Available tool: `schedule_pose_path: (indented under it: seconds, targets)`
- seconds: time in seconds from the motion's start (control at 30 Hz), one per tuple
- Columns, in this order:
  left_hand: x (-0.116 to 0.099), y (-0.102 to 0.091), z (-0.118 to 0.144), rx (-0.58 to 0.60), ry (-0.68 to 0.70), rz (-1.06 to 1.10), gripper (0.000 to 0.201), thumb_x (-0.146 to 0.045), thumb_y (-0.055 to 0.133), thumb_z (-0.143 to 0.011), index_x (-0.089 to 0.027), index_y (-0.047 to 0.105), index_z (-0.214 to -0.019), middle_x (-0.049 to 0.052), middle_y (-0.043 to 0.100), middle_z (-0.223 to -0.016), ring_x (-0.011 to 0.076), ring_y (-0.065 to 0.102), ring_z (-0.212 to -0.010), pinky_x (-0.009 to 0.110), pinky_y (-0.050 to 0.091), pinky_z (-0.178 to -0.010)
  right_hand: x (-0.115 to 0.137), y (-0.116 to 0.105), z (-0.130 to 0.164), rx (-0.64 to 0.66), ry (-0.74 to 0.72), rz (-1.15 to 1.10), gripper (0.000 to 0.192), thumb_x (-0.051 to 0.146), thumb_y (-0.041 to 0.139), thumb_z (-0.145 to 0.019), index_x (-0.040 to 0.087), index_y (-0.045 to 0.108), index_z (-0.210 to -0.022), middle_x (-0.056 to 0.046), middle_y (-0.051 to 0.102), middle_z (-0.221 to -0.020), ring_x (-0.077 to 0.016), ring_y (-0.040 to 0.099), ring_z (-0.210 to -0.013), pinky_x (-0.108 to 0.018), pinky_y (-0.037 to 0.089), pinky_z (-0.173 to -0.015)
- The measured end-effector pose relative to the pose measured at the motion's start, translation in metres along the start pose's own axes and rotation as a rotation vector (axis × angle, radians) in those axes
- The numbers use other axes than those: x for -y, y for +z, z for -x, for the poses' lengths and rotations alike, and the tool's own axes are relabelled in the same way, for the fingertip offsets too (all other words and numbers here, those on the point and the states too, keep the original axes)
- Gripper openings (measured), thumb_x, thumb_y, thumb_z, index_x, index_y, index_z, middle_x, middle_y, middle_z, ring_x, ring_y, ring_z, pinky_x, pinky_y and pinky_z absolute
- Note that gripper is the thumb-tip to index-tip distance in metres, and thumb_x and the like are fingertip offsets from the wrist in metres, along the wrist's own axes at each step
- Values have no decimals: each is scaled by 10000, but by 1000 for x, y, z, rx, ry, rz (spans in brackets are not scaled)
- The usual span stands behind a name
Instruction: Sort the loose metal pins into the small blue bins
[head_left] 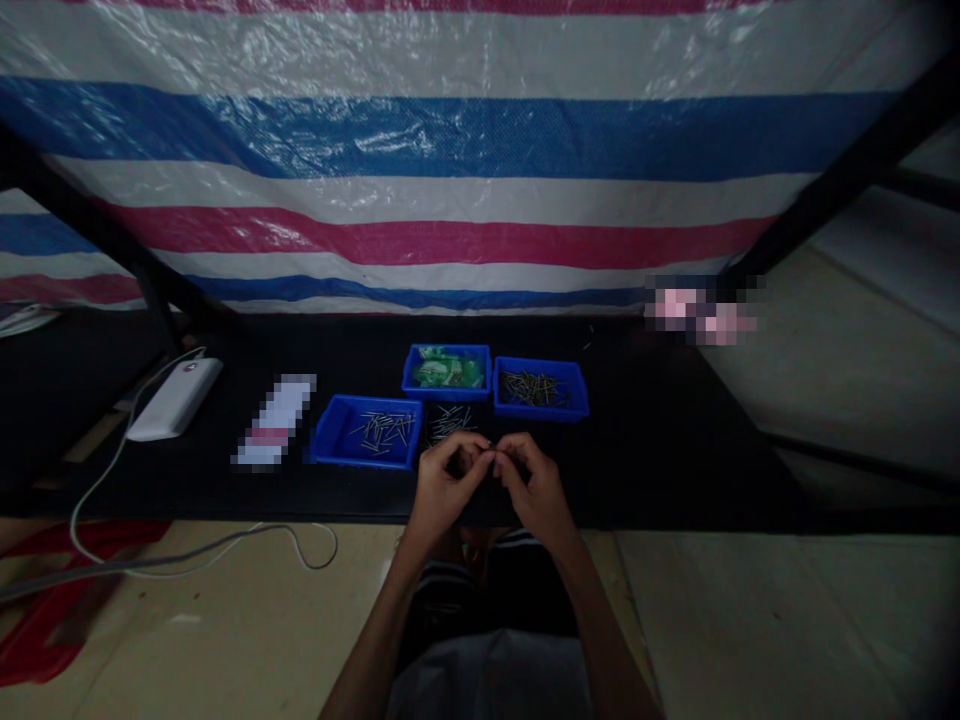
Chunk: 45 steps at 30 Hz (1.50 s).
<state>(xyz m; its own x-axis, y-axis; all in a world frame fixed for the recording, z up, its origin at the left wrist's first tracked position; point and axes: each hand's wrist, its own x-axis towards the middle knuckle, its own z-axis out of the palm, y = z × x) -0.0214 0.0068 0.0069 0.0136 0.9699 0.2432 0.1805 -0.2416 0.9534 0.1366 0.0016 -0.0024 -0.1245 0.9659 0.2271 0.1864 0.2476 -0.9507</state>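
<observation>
Whatever is pinched between the fingertips of the left hand (444,488) and the right hand (534,490) is too small and too dimly lit to be made out. Two patches are blurred into blocks — one on the black table (675,440) beside the left blue tray (367,432), another at the tarp's (450,140) lower right. The forearms are cut off by the bottom edge.

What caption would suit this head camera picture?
Two hands, left hand and right hand, meet fingertip to fingertip before three blue trays of small parts.
</observation>
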Motion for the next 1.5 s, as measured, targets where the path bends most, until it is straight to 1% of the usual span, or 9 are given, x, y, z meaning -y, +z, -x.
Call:
schedule_pose_path:
  seconds: [0.23,0.37,0.47,0.57,0.7,0.87,1.03,1.33,1.5]
  targets:
    - [0,-2,1,-7,24,16,100,-267,723,-901,-170,702,-889,-32,593,-666,99,520,-597,201,415,-581,1,0,1,5,4,83,130,275,586,-989,230,628,-1104,5,662,-840,-143,637,-748,-255,497,-719]
    - [0,-3,1,16,67,4,63,-235,726,-892,-172,721,-899,-23,595,-698,105,528,-625,209,420,-604,1,0,2,-31,-19,149,113,272,607,-965,223,668,-1046,3,683,-826,-140,632,-720,-244,497,-689]
    - [1,-3,0,22,74,3,92,-261,729,-899,-170,734,-886,2,627,-741,121,549,-662,226,433,-630,1,-1,2,-52,-24,132,149,267,602,-961,224,679,-1081,6,691,-811,-141,635,-697,-244,505,-674]
    - [2,-4,0,44,44,50,141,-311,743,-897,-170,746,-884,-9,588,-697,120,511,-638,231,414,-615,1,-3,2,-29,-37,127,198,264,622,-952,237,699,-1133,-4,720,-867,-150,656,-730,-252,523,-692]
    - [3,-3,0,93,-14,112,179,-349,750,-897,-170,744,-891,-41,514,-624,97,422,-573,223,346,-560,1,-3,2,-15,-56,120,143,260,618,-958,234,739,-1029,-16,741,-876,-164,677,-753,-273,547,-734]
    - [4,-2,0,98,-32,117,188,-356,744,-895,-169,725,-890,-53,478,-613,94,410,-560,220,337,-552,3,-3,0,-48,-56,117,144,247,614,-949,221,750,-988,-28,742,-874,-169,680,-745,-277,549,-718]
    - [6,-1,-1,118,-8,103,160,-329,728,-903,-171,705,-913,-51,494,-630,94,422,-566,216,346,-555,2,-2,-1,-69,-54,120,152,241,618,-947,216,760,-997,-28,738,-876,-162,669,-739,-261,529,-684]
    - [4,-1,-2,106,-10,98,199,-366,719,-909,-169,692,-916,-40,536,-654,96,453,-576,213,359,-562,1,-3,-2,-58,-62,149,178,245,613,-941,217,772,-1016,-41,760,-899,-175,685,-751,-287,559,-732]
    - [4,-1,0,103,-17,85,146,-321,710,-916,-179,684,-934,-36,540,-665,103,465,-587,220,370,-571,2,-2,-1,-56,-56,161,176,233,619,-939,226,770,-1028,-42,764,-916,-179,692,-760,-291,567,-740]
